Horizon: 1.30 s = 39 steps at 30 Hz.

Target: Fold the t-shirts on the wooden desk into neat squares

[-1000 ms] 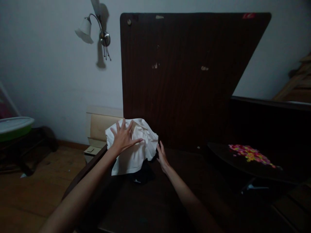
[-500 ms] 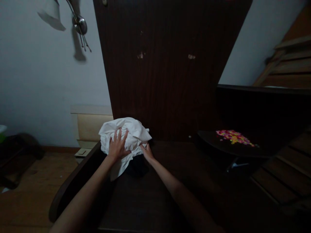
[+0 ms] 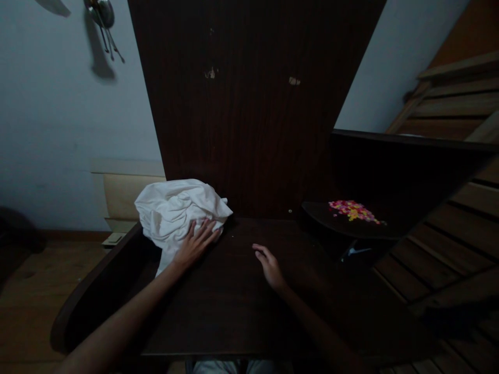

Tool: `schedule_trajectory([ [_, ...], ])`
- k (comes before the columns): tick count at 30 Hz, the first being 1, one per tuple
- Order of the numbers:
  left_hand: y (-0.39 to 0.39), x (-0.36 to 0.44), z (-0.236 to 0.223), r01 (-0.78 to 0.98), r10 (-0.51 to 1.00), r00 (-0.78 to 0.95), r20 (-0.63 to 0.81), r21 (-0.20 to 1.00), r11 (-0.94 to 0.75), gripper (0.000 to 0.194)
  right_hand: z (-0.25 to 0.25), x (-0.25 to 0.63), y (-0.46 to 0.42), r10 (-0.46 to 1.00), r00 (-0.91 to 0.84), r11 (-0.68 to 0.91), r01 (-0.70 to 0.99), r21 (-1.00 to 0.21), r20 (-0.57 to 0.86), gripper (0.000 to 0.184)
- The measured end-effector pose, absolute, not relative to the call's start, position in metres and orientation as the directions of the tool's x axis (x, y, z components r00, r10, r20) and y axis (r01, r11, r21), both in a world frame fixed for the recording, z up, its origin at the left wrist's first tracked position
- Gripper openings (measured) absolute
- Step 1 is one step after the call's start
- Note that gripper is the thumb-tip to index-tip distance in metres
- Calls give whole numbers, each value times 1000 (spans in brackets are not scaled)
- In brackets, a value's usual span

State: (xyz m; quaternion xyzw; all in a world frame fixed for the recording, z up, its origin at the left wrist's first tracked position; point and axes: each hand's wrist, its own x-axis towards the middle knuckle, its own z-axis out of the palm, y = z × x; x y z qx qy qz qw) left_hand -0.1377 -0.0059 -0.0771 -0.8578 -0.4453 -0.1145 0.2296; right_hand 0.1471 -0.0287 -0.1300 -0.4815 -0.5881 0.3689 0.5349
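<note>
A crumpled white cloth (image 3: 175,210) lies at the far left of a dark wooden table (image 3: 241,301), against a tall dark board (image 3: 253,104). My left hand (image 3: 195,244) rests flat on the cloth's near right edge, fingers stretched out. My right hand (image 3: 268,265) hovers over bare tabletop to the right, apart from the cloth, fingers loosely curled and holding nothing.
A dark curved shelf (image 3: 343,223) with a heap of small pink and yellow pieces (image 3: 353,210) sits at the right. Wooden slats (image 3: 448,223) lie further right. A pale wooden headboard (image 3: 120,192) stands behind the cloth, and a wall lamp (image 3: 103,15) hangs at upper left.
The cloth has shifted left on the table. My right hand has pulled back from the cloth onto bare tabletop. My left hand slid to the cloth's near edge. The view tilted down.
</note>
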Motion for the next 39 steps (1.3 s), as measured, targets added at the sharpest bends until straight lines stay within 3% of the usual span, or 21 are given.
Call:
schedule_trajectory([
  [6,18,-163,-73,827,749,562,351,-259,-499,62,-136,168,-45,950,-14,304,260,-917,311,29],
  [14,-10,-138,-58,849,774,529,347,-225,-478,47,-126,164,-44,905,-216,425,502,-754,366,22],
  [20,-45,-96,-59,865,779,495,385,-130,-485,40,-113,96,1,776,-432,619,386,-684,459,34],
  [22,-54,-88,-65,852,771,508,384,-91,-516,36,-112,85,17,753,-505,629,361,-688,423,36],
  [25,-62,-93,-76,857,784,490,382,-45,-514,33,-113,100,36,810,-508,538,439,-720,295,38],
  [28,-68,-115,-87,883,814,434,387,-3,-470,33,-111,160,43,944,-247,330,653,-682,220,33],
  [31,-74,-137,-96,903,823,379,424,25,-429,35,-100,244,35,960,84,13,939,-345,266,26],
  [34,-79,-144,-99,901,797,369,479,28,-434,34,-89,313,14,934,232,-223,973,-66,271,24],
  [37,-80,-132,-98,884,787,403,467,24,-467,32,-83,344,-8,928,259,-278,960,34,269,30],
  [39,-77,-122,-94,870,809,447,381,26,-493,28,-84,347,-18,928,255,-278,959,51,272,32],
])
